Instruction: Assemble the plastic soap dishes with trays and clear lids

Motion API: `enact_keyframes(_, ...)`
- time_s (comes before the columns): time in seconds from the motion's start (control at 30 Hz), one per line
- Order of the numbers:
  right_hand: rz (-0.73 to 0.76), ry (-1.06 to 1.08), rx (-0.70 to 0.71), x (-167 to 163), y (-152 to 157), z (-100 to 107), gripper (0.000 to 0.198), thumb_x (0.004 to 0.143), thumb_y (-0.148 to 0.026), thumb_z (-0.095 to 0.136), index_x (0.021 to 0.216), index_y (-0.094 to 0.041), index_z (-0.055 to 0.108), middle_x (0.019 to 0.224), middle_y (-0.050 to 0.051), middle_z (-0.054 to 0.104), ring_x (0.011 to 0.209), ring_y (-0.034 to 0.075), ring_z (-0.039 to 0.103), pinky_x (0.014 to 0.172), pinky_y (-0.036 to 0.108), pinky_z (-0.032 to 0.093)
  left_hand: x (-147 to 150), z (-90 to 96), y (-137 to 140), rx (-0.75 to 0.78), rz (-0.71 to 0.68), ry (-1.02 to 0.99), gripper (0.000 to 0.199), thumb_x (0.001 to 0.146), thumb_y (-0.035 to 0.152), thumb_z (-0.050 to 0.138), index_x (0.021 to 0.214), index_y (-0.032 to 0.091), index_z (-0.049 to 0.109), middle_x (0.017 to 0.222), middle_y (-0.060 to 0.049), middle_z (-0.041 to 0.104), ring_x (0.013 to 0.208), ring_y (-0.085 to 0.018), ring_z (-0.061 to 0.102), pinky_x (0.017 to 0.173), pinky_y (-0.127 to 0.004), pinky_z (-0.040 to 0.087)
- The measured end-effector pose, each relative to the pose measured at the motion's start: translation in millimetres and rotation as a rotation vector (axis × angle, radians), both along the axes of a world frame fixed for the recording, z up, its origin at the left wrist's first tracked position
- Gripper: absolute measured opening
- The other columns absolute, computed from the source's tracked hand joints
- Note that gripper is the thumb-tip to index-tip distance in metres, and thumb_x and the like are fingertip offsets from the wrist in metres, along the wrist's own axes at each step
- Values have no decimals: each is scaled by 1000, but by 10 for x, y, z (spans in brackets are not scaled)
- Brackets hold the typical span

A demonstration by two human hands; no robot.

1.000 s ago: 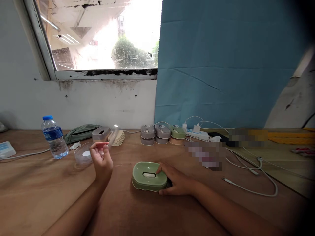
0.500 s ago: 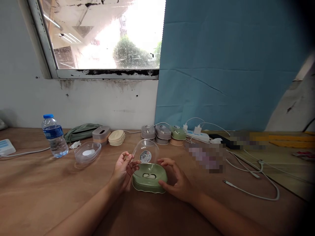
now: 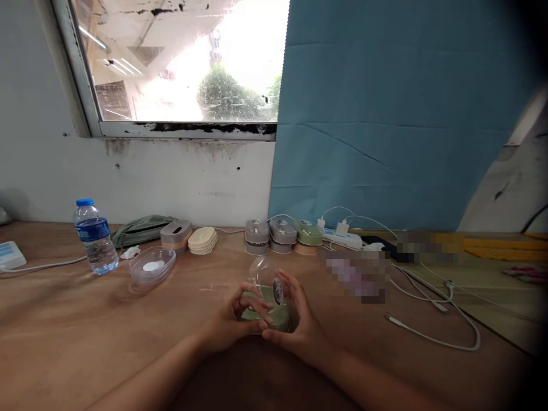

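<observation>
A clear plastic cover [image 3: 262,273] with a round printed sticker [image 3: 278,291] stands tilted over a green oval box [image 3: 280,318] on the table in front of me. My left hand [image 3: 240,313] curls round the cover's left side, its fingers bent across the front of the green box. From the right, my right hand [image 3: 302,319] holds the cover, its fingers beside the sticker. The two thumbs nearly meet at the near edge. The hands hide much of the box, including most of its slotted top.
Behind stand several grey and green lidded boxes [image 3: 282,233], a stack of cream lids [image 3: 202,240] and a grey box [image 3: 176,234]. To the left are a clear tray [image 3: 152,268], a water bottle [image 3: 95,237] and a green pouch [image 3: 143,229]. White cables [image 3: 428,342] lie right.
The clear cover has turned and come nearer, its sticker shifting right. My left hand has moved right and toward me; my right hand has closed in on the cover.
</observation>
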State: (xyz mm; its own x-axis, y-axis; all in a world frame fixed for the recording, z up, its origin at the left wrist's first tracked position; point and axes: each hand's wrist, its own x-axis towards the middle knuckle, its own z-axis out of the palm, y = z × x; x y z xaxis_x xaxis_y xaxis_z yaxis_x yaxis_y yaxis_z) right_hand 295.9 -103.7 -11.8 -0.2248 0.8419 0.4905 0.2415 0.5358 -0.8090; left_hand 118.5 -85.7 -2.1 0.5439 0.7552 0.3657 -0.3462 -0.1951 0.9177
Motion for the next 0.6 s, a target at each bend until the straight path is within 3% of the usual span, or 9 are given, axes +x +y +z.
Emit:
enact_keyframes(0.07, -17, 10, -12, -25, -18, 14, 91, 59, -41, 72, 130, -28, 17, 134, 10, 32, 123, 26, 32, 99, 39, 33, 9, -6, -25, 69, 24, 37, 49, 68, 17, 69, 107, 22, 39, 79, -2, 67, 107, -22, 52, 93, -41, 37)
enact_keyframes(0.17, -75, -38, 105, 5, 21, 27, 88, 55, -38, 73, 127, -27, 24, 129, 9, 36, 119, 28, 37, 98, 39, 34, -39, 11, -1, 119, 47, 35, 58, 68, 22, 69, 115, 21, 34, 88, -7, 67, 112, -24, 48, 94, -41, 35)
enact_keyframes(0.3, -138, -187, 261, 153, 165, 44, 84, 54, -31, 71, 125, -25, 29, 124, 9, 39, 115, 28, 40, 98, 40, 33, -196, -16, 172, 113, 138, 37, 50, 73, 30, 63, 113, 21, 35, 95, -8, 61, 102, -22, 52, 88, -37, 39)
enact_keyframes(0.43, -63, -369, 190, 239, 266, 50, 81, 54, -29, 70, 124, -24, 31, 123, 9, 42, 114, 28, 41, 97, 41, 33, -378, -113, 399, 177, 375, 114, 40, 73, 29, 62, 106, 23, 39, 99, -5, 52, 98, -17, 50, 92, -34, 35)
enact_keyframes(0.6, 24, -412, 117, 181, 268, 34, 61, 58, -32, 68, 113, -21, 43, 124, 11, 39, 117, 28, 37, 96, 40, 33, -519, -142, 489, 195, 364, 247, 40, 78, 40, 52, 111, 25, 34, 107, -7, 46, 101, -19, 48, 91, -39, 36)
